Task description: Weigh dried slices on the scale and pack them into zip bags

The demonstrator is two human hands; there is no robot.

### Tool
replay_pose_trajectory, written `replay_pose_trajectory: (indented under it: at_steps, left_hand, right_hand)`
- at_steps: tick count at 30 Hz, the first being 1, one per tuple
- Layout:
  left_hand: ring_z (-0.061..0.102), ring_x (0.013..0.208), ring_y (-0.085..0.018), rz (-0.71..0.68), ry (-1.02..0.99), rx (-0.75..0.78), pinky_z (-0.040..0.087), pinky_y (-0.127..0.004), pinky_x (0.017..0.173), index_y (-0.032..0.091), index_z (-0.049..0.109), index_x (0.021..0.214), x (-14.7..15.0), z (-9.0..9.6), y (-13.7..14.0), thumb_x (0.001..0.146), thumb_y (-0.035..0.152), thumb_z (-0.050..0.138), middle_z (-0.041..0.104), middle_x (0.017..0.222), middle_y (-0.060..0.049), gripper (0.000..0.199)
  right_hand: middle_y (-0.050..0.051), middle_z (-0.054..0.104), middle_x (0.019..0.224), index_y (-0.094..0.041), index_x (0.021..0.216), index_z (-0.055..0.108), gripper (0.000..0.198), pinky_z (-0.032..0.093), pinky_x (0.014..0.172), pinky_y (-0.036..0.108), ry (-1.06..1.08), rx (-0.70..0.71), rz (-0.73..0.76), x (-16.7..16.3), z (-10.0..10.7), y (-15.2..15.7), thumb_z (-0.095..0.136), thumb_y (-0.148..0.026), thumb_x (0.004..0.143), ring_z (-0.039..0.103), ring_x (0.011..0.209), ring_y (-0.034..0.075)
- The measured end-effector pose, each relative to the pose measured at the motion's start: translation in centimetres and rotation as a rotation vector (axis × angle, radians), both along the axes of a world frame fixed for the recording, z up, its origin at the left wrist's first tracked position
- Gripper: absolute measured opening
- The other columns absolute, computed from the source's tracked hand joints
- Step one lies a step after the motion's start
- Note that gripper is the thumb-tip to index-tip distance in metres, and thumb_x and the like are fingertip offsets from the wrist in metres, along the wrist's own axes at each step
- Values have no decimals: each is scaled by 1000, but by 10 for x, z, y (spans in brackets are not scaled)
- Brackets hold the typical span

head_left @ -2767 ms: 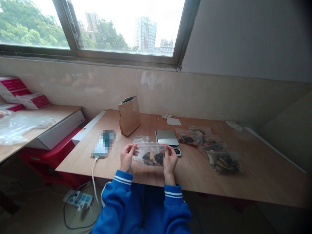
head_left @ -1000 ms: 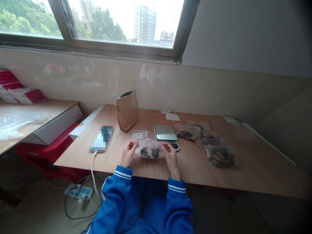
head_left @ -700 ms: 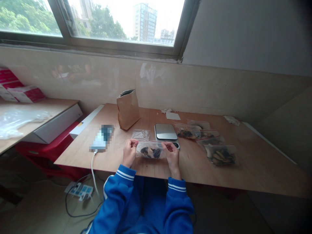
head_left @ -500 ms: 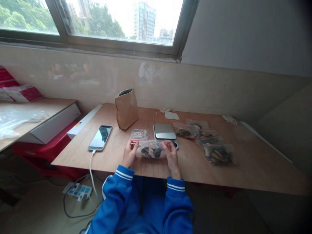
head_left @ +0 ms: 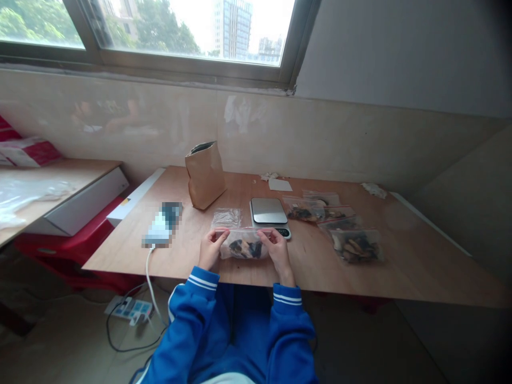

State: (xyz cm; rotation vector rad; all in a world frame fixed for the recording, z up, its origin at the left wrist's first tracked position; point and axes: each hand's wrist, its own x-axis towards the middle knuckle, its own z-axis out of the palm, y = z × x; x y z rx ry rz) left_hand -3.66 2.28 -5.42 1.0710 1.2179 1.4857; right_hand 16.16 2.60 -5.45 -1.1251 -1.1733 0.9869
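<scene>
Near the table's front edge, a clear zip bag [head_left: 245, 247] with dark and tan dried pieces inside is held up by its top strip. My left hand [head_left: 213, 246] pinches the left end of that strip between thumb and fingers. At the other side, my right hand [head_left: 277, 247] grips the strip with the thumb a little inward from the corner. Just behind the bag stands a small digital kitchen scale [head_left: 269, 211], its display partly in view beside my right hand. Flat clear plastic bags [head_left: 226, 217] lie behind my left hand.
Several filled zip bags [head_left: 357, 247] lie right of the scale. A brown paper bag [head_left: 205, 176] stands open at the back. To the left, a phone [head_left: 163, 225] is plugged into a white cable [head_left: 148, 274]. White paper [head_left: 280, 185] lies near the wall.
My right hand's thumb has slid left along the bag's top strip, away from the right corner. The left hand keeps its hold. The whole view has shifted slightly.
</scene>
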Motion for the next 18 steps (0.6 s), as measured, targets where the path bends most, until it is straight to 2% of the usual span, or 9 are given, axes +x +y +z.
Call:
replay_pose_trajectory:
  at_steps: [3,6,9,12,14,18]
  left_hand:
    - [67,89,-22,27,37,1,50,-33,82,14,71,80,0,4,-1,66,41,77,73,93,-10,31]
    - [67,84,-21,23,59,11,50,-32,80,14,71,81,0,10,-4,67,41,77,73,86,-8,31]
    - [66,77,-19,-65,19,-6,50,-31,75,15,70,82,0,14,-6,65,43,78,71,78,-6,34]
    - [66,75,-18,-106,-58,-59,51,-29,73,15,69,88,2,12,-6,64,44,79,71,77,-4,39]
    - [67,77,-18,-118,-91,-83,52,-28,72,15,70,93,3,9,-5,64,43,80,71,80,-4,41]
    - [67,81,-19,-152,-90,-97,52,-29,75,13,73,88,5,5,-4,65,41,80,73,82,-7,37]
  right_hand:
    - [2,68,75,-19,78,69,28,49,65,26,-21,3,-17,3,0,-1,72,-46,72,61,70,16]
    - [1,68,75,-20,77,67,26,49,67,26,6,-1,6,6,1,-3,72,-45,73,61,70,16]
    - [1,69,79,-21,82,66,28,51,70,27,44,-12,63,7,4,-7,70,-47,75,63,74,17]
    - [3,73,92,-22,95,67,32,54,78,31,88,-36,153,3,6,-10,68,-49,77,67,86,20]
    - [4,73,98,-22,96,69,33,54,82,32,102,-42,193,1,8,-10,69,-49,76,68,92,21]
    - [5,75,89,-20,86,72,32,55,78,32,74,-62,171,-2,7,-8,73,-49,72,69,84,21]
